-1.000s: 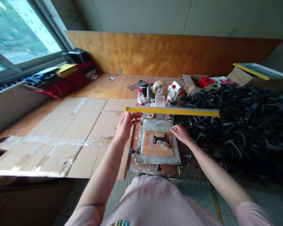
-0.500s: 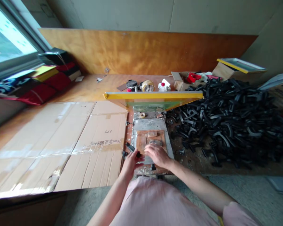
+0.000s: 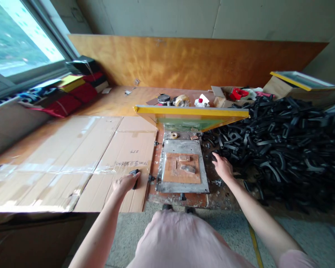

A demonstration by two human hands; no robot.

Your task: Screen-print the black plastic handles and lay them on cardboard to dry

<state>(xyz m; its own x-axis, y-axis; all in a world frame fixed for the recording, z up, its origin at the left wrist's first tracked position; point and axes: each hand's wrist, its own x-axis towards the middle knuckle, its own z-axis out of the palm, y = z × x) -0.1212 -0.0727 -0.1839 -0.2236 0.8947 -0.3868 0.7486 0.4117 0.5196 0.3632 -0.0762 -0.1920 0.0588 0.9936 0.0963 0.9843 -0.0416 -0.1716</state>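
My left hand [image 3: 127, 181] is closed around a small black plastic part [image 3: 135, 179], which it holds at the right edge of the flattened cardboard [image 3: 100, 158]. To the right, my right hand [image 3: 223, 167] reaches to the near-left fringe of a heap of curved black plastic parts [image 3: 279, 137]. Its thumb and index finger are apart, and I make out nothing held between them. Between my hands lies a metal plate [image 3: 205, 184] carrying a wooden board [image 3: 170, 176] with small blocks fixed on it.
A yellow-edged screen frame [image 3: 192, 111] is tilted up behind the plate. Beyond it stand a tape roll [image 3: 182, 100], a dark tin [image 3: 163, 99] and a white bottle with a red cap [image 3: 200, 102]. Clamp knobs [image 3: 151, 178] stick out beside the plate. Red folded goods [image 3: 69, 102] lie back left.
My hands have parted from over the board. The left carried the black part leftward onto the cardboard; the right moved toward the heap. The board is now uncovered, and the view has shifted slightly.
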